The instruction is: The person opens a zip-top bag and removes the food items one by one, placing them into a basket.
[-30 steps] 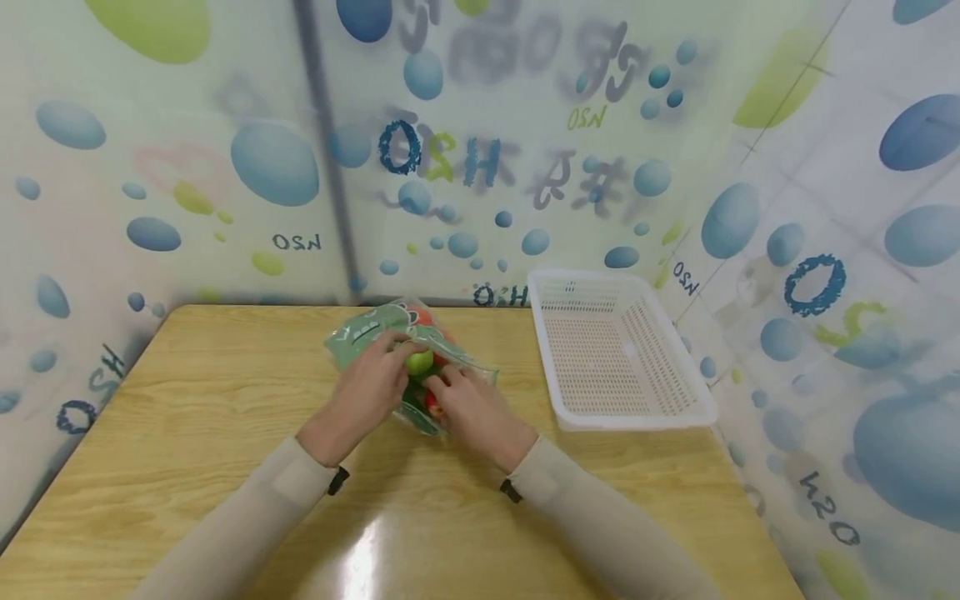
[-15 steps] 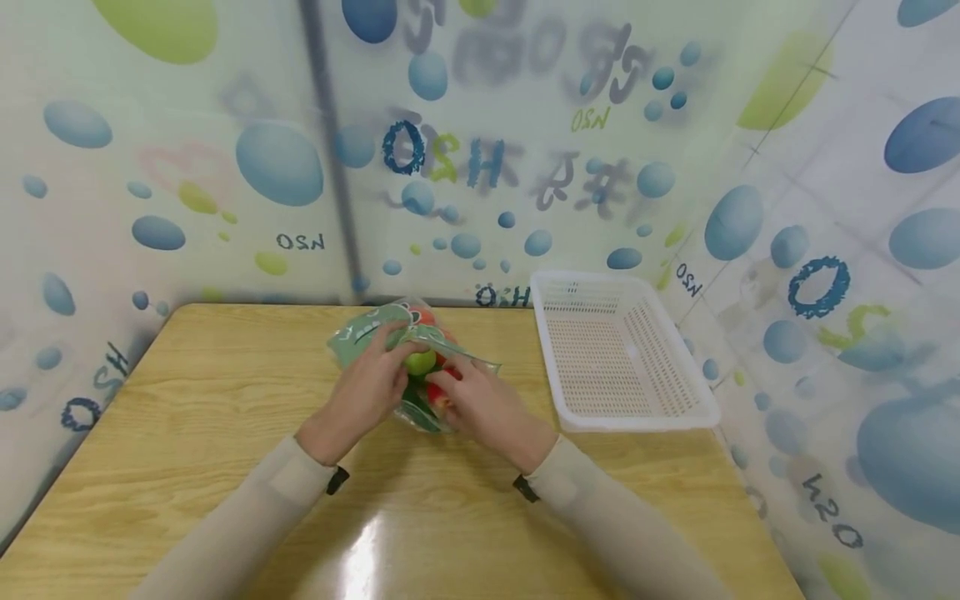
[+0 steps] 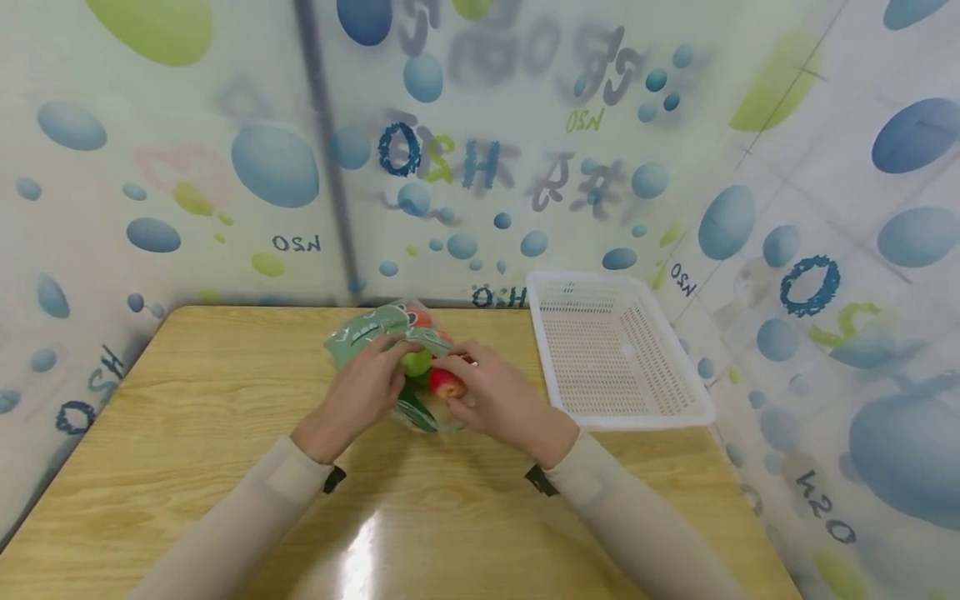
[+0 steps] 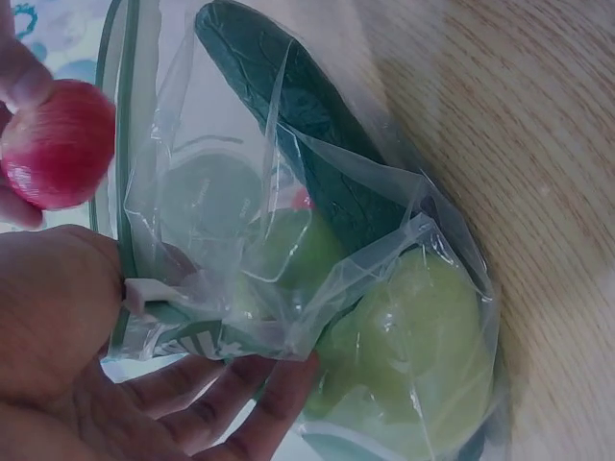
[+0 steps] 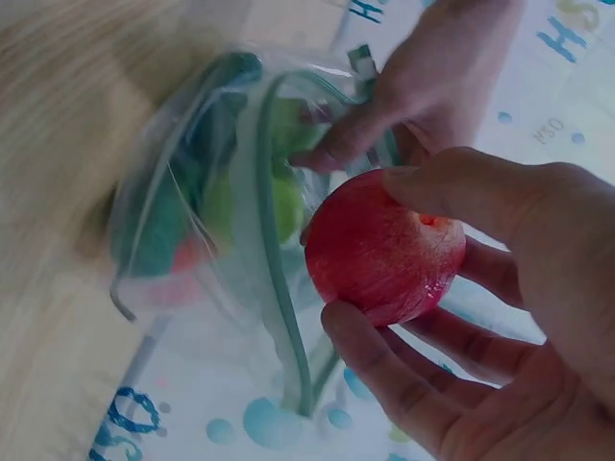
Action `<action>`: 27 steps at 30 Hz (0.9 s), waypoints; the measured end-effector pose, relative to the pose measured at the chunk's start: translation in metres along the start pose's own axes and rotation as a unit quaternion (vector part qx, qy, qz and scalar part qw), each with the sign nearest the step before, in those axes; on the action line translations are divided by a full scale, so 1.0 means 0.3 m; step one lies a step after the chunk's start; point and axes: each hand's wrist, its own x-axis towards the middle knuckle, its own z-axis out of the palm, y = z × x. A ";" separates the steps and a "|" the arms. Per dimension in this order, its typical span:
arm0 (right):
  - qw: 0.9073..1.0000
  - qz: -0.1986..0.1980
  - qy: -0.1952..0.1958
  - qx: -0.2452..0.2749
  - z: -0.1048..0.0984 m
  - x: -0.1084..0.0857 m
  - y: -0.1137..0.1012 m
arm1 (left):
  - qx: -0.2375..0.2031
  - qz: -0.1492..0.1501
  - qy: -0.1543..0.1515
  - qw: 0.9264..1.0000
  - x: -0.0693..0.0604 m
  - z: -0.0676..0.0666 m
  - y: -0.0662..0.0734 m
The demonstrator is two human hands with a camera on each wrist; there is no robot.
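A clear bag with green print (image 3: 367, 329) lies on the table, its mouth spread. Inside are a long dark green vegetable (image 4: 298, 106), a pale green fruit (image 4: 413, 346) and other green and red pieces. My left hand (image 3: 360, 392) grips the bag's edge between thumb and fingers; in the left wrist view that hand (image 4: 173, 384) is at the bag's rim. My right hand (image 3: 506, 400) holds a red apple (image 5: 384, 248) by thumb and fingertips, just outside the bag's green-edged opening in the right wrist view.
A white perforated basket (image 3: 555, 367) stands on the right of the wooden table (image 3: 225, 392), close to the back wall. Patterned walls with blue and green spots rise behind the table and on its right.
My right hand has lifted the red apple up and out of the bag's mouth, moving slightly to the right. The left hand has stayed at the bag.
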 end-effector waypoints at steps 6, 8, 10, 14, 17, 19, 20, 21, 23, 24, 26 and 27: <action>0.999 0.006 0.026 0.020 -0.065 -0.011 0.020 | -0.004 -0.005 0.007 1.000 -0.005 -0.009 -0.004; 0.999 0.009 0.032 0.025 -0.089 -0.011 0.034 | -0.005 -0.009 0.005 1.000 -0.005 -0.011 -0.006; 0.999 0.014 0.040 0.024 -0.112 -0.012 0.054 | -0.004 -0.012 0.003 1.000 -0.004 -0.013 -0.007; 0.998 0.027 0.052 0.020 -0.156 -0.013 0.105 | 0.001 -0.011 0.000 1.000 -0.004 -0.017 -0.010; 0.998 0.047 0.050 0.016 -0.181 -0.014 0.153 | 0.005 -0.008 0.001 1.000 -0.003 -0.018 -0.012; 0.997 0.065 0.042 0.012 -0.193 -0.016 0.187 | 0.008 -0.005 0.003 1.000 -0.003 -0.018 -0.013; 0.996 0.075 0.037 0.008 -0.199 -0.018 0.203 | 0.008 -0.003 0.005 1.000 -0.004 -0.018 -0.014; 0.996 0.087 0.033 0.005 -0.204 -0.021 0.221 | 0.009 -0.003 0.005 1.000 -0.004 -0.017 -0.015; 0.994 0.109 0.025 0.001 -0.213 -0.029 0.254 | 0.007 -0.005 0.003 1.000 -0.005 -0.018 -0.016; 0.993 0.119 0.022 -0.001 -0.218 -0.035 0.270 | 0.007 -0.009 0.001 1.000 -0.006 -0.019 -0.016; 0.990 0.139 0.015 -0.003 -0.228 -0.044 0.303 | 0.004 -0.016 -0.003 1.000 -0.008 -0.023 -0.016; 0.989 0.148 0.012 -0.003 -0.232 -0.048 0.319 | 0.003 -0.020 -0.006 1.000 -0.009 -0.025 -0.017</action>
